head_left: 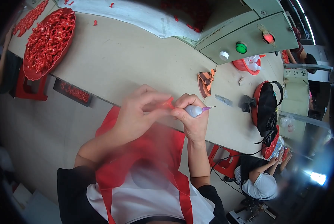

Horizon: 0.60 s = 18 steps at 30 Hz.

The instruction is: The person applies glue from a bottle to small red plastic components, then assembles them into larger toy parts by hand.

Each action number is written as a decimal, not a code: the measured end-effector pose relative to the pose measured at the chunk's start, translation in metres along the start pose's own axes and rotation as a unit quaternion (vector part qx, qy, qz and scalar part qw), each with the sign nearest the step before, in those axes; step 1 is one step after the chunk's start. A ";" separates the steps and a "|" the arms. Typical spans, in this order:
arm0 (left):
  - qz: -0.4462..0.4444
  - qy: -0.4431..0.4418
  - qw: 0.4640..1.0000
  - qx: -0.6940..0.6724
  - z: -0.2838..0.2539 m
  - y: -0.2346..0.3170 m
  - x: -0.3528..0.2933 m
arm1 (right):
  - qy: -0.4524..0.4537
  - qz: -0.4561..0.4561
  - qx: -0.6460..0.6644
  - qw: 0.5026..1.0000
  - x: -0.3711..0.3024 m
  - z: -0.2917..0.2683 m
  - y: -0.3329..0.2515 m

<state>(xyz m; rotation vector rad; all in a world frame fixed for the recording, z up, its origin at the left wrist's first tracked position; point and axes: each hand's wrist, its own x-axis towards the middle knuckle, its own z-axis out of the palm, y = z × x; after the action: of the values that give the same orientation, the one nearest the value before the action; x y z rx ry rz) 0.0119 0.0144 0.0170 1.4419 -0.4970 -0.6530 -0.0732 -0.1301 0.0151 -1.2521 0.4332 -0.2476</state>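
Note:
Above the table's near edge, my left hand [139, 114] is closed with its fingertips on a small shiny red piece [168, 103], blurred by motion. The piece's exact shape cannot be made out. Close beside it, my right hand [194, 125] wraps round a small translucent squeeze bottle [192, 110] with a purple needle tip [206, 109] pointing right. My right thumb and forefinger are at the red piece's right end; whether they also grip it is unclear. A red apron [137, 156] hangs below my hands.
A scalloped red tray [72, 35] heaped with red pieces overhangs the table's left edge. A green machine [226, 37] stands at the back beside white sheeting [129, 18]. Rightward are a crumpled cloth [206, 80], a red basket [241, 66] of bottles, a black bag [266, 108] and a co-worker [258, 181].

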 end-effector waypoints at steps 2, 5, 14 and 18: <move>0.019 -0.002 1.000 0.011 -0.001 -0.002 0.000 | -0.037 -0.007 0.016 0.999 0.001 -0.005 0.004; 0.045 -0.007 0.998 0.033 -0.002 0.000 0.000 | -0.057 -0.020 0.006 0.998 0.003 -0.005 0.001; -0.007 -0.055 0.998 0.007 -0.005 0.013 -0.005 | -0.066 0.020 0.014 0.998 0.004 -0.007 0.003; -0.047 -0.089 0.994 -0.045 -0.010 0.013 -0.009 | -0.093 0.040 0.015 0.995 0.006 -0.003 0.002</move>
<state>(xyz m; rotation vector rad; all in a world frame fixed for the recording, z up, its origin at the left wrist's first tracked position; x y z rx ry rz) 0.0133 0.0284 0.0300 1.3350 -0.5346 -0.8749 -0.0692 -0.1349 0.0109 -1.2143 0.3179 -0.0685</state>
